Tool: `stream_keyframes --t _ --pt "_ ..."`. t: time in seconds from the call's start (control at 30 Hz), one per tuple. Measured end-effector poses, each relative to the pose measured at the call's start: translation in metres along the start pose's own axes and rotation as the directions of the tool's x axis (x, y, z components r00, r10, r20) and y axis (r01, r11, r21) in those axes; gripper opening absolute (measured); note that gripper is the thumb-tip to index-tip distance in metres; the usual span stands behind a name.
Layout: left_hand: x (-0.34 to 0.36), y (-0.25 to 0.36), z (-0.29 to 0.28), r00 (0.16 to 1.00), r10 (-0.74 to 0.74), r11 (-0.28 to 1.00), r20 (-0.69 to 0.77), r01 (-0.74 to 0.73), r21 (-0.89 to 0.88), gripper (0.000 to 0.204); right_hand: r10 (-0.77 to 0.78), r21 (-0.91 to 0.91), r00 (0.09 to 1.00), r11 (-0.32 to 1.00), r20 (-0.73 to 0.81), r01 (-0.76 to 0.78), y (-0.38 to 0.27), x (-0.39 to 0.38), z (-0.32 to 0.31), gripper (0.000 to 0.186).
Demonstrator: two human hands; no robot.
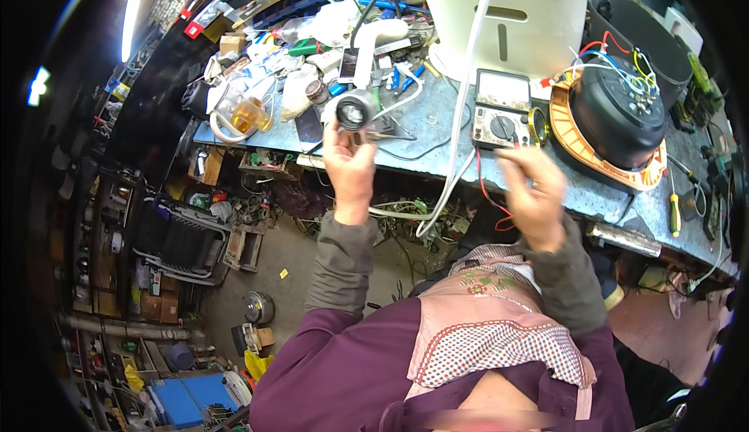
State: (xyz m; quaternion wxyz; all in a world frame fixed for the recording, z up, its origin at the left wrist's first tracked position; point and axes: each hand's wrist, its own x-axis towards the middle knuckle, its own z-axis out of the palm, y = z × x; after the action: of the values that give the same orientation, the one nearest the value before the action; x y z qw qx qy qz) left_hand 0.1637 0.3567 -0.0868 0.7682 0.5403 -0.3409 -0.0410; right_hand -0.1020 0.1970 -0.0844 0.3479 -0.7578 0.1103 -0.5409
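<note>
Raised over the bench's front edge, my left hand (349,167) grips a small silver cylindrical part (352,111) with a black ring round its front. Its fingertips are partly hidden behind that part. My right hand (534,186) hovers just below an analogue multimeter (501,124), its fingers loosely bent and apart, with nothing visible in them. To the right of the meter, a black domed appliance body (616,116) sits upside down in an orange ring (566,132), with loose coloured wires on top. A white cable (449,186) hangs down between my hands.
The blue bench (421,136) carries piled tools, bags and parts, a glass kettle (242,108), a white appliance housing (507,19), a black tub (640,34) and a yellow screwdriver (674,206). Below lie tangled cables, crates (243,246) and a folded black chair (179,241).
</note>
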Motion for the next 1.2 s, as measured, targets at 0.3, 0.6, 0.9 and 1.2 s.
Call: stream_keyframes --t 0.3,0.6,0.9,1.2 --pt "0.145 -0.028 -0.119 0.917 -0.393 0.911 -0.068 0.378 -0.163 0.042 -0.026 -0.521 0.899 0.822 -0.437 -0.230 0.077 -0.065 -0.118 0.011" --pt "0.245 -0.082 -0.146 0.755 -0.653 0.755 -0.050 0.655 0.031 0.022 -0.081 -0.687 0.977 0.723 -0.196 -0.078 0.080 -0.052 -0.107 0.011" --pt "0.250 -0.105 -0.115 0.667 -0.735 0.676 0.117 0.713 0.184 0.032 -0.039 -0.716 0.983 0.691 -0.180 -0.104 0.078 -0.053 -0.107 0.013" --pt "0.234 -0.117 -0.116 0.877 -0.480 0.742 0.035 0.385 0.549 0.070 -0.035 -0.729 0.984 0.676 -0.174 -0.105 0.077 -0.052 -0.106 0.012"
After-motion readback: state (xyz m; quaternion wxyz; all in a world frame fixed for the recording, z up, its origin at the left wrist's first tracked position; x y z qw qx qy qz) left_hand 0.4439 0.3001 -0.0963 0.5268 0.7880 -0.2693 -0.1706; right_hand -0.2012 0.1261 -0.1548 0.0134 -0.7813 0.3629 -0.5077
